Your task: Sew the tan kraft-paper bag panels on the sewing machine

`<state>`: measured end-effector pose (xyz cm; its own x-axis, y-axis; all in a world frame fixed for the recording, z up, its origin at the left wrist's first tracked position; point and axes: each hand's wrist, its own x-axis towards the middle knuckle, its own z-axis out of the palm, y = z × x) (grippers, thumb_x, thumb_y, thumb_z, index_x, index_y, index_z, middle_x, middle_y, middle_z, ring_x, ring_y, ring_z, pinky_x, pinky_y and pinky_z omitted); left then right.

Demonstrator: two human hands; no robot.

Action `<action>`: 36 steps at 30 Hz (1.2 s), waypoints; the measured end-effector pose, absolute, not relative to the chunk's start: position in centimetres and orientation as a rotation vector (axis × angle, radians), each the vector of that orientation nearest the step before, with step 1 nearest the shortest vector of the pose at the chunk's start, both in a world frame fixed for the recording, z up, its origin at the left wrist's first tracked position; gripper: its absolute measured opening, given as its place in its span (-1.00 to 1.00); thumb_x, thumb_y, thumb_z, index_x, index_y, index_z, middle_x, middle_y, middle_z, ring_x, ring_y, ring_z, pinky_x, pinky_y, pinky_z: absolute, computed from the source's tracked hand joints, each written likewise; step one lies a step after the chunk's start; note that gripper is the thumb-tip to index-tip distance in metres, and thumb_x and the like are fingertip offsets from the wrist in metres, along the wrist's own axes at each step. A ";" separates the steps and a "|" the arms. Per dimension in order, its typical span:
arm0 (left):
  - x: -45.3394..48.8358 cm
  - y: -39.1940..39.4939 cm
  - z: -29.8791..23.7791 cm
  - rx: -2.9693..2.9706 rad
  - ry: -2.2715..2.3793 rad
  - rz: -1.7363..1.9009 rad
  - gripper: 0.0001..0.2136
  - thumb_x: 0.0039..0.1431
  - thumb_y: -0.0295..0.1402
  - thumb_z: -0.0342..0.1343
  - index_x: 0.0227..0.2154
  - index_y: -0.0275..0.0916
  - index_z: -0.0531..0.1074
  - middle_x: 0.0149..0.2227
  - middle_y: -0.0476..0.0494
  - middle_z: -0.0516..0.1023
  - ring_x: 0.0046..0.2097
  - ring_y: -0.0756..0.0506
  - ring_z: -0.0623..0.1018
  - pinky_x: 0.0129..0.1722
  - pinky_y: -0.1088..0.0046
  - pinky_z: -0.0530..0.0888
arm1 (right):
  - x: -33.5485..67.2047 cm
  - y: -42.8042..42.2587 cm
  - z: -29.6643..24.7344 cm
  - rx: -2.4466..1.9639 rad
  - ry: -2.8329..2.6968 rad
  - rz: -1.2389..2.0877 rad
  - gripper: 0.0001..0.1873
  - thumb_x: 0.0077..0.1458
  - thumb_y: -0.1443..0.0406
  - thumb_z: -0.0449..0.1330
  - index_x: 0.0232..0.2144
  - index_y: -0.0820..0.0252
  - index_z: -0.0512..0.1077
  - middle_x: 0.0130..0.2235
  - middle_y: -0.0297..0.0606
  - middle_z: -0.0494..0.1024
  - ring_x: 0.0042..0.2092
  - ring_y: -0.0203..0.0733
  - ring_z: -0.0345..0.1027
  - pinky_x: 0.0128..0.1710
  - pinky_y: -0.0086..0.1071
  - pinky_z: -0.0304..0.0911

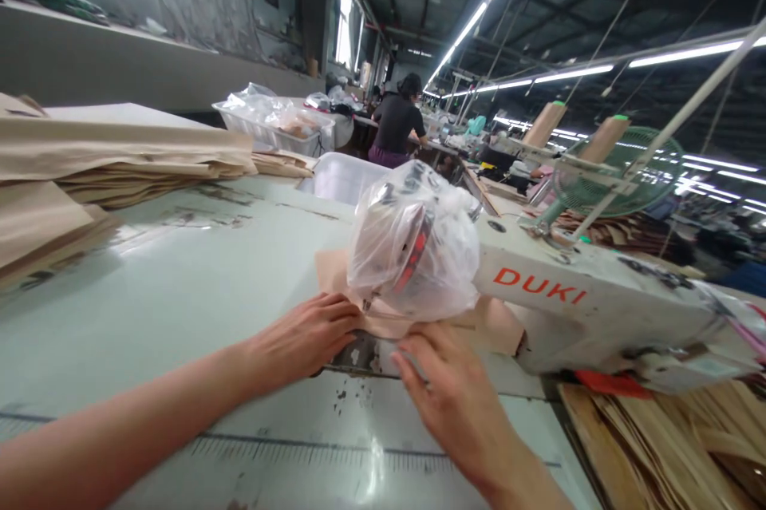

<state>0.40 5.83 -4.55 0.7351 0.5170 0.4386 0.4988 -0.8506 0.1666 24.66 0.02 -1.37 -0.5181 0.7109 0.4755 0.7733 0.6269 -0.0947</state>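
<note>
A beige fabric piece (pixel 383 325) lies under the sewing machine (pixel 538 294), whose needle end is wrapped in a clear plastic bag (pixel 419 247). My left hand (pixel 320 334) rests flat on the fabric's left part, fingers stretched toward the needle area. On the near right side, my right hand (pixel 446 374) has its fingers bent at the fabric's edge, the thumb close to the index finger. Between the hands shows a worn metal plate (pixel 359 354). The bag hides much of the needle area, and the right fingers partly cover the fabric edge.
Stacked beige fabric (pixel 149 151) lies at the left; more pieces (pixel 652 446) fill the lower right. A white bin (pixel 347 177) stands behind the machine, near a plastic-filled basket (pixel 269 123). Thread cones (pixel 604 140) and a green fan (pixel 634 175) stand right. A person (pixel 398 123) sits farther back.
</note>
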 end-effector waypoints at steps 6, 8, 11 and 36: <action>0.6 5.9 -4.9 2.851 0.843 0.791 -0.75 0.40 -0.48 -0.05 0.03 -0.19 0.43 -0.03 -0.18 0.57 0.03 -0.18 0.52 0.11 0.27 0.43 | 22.9 4.8 -4.7 -1.166 -2.542 0.002 -0.61 0.27 0.45 0.12 0.11 0.13 0.43 0.09 -0.23 0.53 0.00 -0.06 0.50 0.00 -0.28 0.46; 0.7 5.9 -5.2 2.859 0.868 0.780 -0.74 0.37 -0.49 -0.03 0.02 -0.20 0.44 -0.02 -0.19 0.57 0.04 -0.20 0.52 0.11 0.25 0.45 | 23.0 5.3 -5.7 -1.171 -2.502 -0.057 -0.60 0.27 0.45 0.11 0.11 0.11 0.44 0.11 -0.25 0.51 0.04 -0.02 0.48 0.02 -0.24 0.45; 0.9 6.0 -5.4 2.859 0.915 0.711 -0.75 0.36 -0.49 -0.03 0.01 -0.24 0.45 0.03 -0.23 0.55 0.07 -0.25 0.50 0.12 0.14 0.45 | 23.2 5.5 -6.6 -1.152 -2.451 -0.146 -0.58 0.26 0.45 0.11 0.12 0.08 0.45 0.11 -0.25 0.52 0.01 -0.01 0.50 0.01 -0.23 0.46; 0.9 5.8 -4.3 2.721 0.977 0.617 -0.83 0.40 -0.42 -0.03 -0.04 -0.20 0.40 -0.01 -0.18 0.50 0.09 -0.21 0.45 0.21 0.16 0.36 | 22.4 5.9 -6.3 -1.216 -2.328 -0.054 -0.58 0.25 0.43 0.13 0.09 -0.02 0.47 -0.01 -0.27 0.60 -0.01 -0.04 0.53 0.03 -0.20 0.46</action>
